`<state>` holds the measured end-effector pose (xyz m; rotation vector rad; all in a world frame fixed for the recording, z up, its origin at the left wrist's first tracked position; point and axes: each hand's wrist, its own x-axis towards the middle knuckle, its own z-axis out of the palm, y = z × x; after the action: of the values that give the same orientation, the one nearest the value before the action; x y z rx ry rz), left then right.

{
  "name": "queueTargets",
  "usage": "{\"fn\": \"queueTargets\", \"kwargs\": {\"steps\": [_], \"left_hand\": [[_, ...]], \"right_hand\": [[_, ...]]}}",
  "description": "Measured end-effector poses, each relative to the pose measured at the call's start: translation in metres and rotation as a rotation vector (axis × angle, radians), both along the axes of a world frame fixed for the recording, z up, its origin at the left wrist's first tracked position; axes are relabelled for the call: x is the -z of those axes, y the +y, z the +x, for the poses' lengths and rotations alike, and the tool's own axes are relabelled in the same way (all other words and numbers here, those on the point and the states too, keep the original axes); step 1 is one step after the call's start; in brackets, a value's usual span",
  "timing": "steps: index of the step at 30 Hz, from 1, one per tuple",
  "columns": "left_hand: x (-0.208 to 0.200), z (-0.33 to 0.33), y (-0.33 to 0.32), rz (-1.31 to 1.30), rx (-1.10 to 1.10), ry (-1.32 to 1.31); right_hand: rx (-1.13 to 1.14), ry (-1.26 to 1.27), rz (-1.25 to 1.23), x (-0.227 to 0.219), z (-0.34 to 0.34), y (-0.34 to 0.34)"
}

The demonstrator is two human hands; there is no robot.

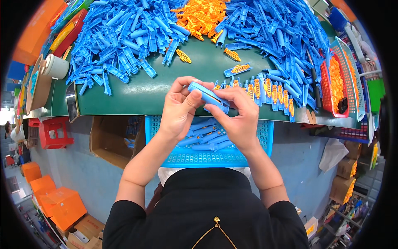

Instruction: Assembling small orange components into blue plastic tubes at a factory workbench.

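Just above the table's front edge, both hands hold one long blue plastic casing (208,96) between them. It lies slanted, its upper end to the left, with a thin dark slit along its side. My left hand (181,103) is closed round the upper left end, thumb pressed along it. At the lower right end my right hand (239,112) pinches it between thumb and fingers. Beyond the hands stands a row of blue half shells with orange ribbed inserts (268,92) in them. Another half shell with an orange insert (239,69) lies farther back.
Blue shells (124,37) heap up on the green table (120,99), with orange inserts (203,16) between the heaps. A blue basket (195,159) of closed casings sits below my hands. A phone (72,101) lies at the left edge; a red basket (331,89) stands right.
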<state>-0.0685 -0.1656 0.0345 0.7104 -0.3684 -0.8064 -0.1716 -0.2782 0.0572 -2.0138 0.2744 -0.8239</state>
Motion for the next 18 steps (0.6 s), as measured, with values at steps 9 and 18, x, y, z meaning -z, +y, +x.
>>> {"fn": "queueTargets", "kwargs": {"steps": [9,18], "left_hand": [[-0.003,0.005,0.003,0.141,-0.062,-0.323],[-0.004,0.001,0.0,0.093,-0.033,-0.315]], "right_hand": [[-0.016,-0.081,-0.231,0.0,0.0,-0.011],[-0.029,-0.102,-0.141,0.0,-0.009,-0.021]]}}
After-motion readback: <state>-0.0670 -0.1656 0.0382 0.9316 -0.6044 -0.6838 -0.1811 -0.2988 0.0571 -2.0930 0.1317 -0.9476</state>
